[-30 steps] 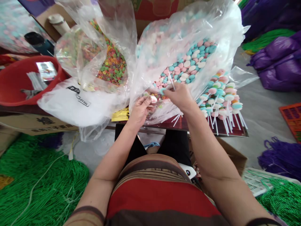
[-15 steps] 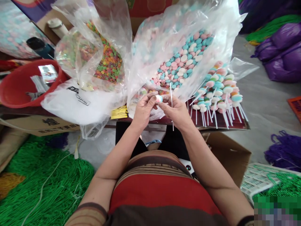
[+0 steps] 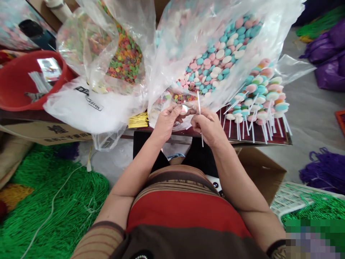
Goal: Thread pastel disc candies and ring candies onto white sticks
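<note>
Between the thumb and fingers of my left hand is a small white and pink candy. My right hand is closed around a thin white stick, which stands nearly upright with both ends showing. The right fingertips come close to the candy; whether they touch it I cannot tell. Just beyond my hands, an open clear bag holds many pink, blue and white candies. To the right, candy skewers lie piled at the table edge, their white sticks pointing toward me.
Left of centre is a clear bag of colourful ring candies, with yellow ties near the table edge. A red basin holds white sticks. Green strands cover the floor at left; a cardboard box stands below at right.
My right hand has shifted slightly right with the stick, and its fingers are more curled. The left hand still pinches the candy. The whole view has shifted a little.
</note>
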### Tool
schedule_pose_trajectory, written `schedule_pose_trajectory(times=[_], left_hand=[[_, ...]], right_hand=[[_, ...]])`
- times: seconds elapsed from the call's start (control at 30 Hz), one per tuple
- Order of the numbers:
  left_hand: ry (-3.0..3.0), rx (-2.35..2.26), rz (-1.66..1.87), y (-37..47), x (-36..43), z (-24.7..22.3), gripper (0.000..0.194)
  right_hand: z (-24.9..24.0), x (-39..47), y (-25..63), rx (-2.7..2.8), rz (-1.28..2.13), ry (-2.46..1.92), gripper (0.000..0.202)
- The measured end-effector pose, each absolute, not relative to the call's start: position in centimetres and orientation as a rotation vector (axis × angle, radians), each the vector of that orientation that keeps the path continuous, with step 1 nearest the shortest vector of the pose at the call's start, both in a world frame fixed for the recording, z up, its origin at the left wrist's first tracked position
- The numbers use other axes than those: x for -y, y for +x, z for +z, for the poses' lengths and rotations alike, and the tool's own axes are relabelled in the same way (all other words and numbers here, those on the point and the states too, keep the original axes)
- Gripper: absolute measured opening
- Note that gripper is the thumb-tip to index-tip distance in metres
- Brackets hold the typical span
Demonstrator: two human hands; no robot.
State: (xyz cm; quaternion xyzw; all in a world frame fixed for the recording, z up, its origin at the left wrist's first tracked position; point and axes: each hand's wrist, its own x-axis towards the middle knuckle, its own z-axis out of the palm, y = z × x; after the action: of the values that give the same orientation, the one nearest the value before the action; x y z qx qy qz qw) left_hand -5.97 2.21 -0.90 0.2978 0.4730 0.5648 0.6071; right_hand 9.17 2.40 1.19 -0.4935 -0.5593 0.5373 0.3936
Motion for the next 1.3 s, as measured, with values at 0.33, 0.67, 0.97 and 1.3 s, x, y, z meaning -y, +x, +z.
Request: schedule_pose_trajectory(times=[0.33,0.67,0.97,1.3], left_hand=[[0.575,-1.153,1.434,-6.1,-2.8,-2.2,0.028],[0.877,-1.215,1.548,-5.7,-2.2,-3.0,0.039],[0.962,-1.187,1.58,-5.4,-2.0,-2.7,0.047],[1.329,-1.418,1.57,-6.2,-1.1,-2.7,0.032]], right_hand=[[1.1,2.3,10.1,1.668,1.181,-1.298,0.038],[0.5,3.1,9.4,1.825,1.029,-1.376,0.042],[0.5,2.8,9.5,1.952,0.812,-1.438,0.047],[1.7,2.6,9.7,1.939,0.913,-1.438,0.037]])
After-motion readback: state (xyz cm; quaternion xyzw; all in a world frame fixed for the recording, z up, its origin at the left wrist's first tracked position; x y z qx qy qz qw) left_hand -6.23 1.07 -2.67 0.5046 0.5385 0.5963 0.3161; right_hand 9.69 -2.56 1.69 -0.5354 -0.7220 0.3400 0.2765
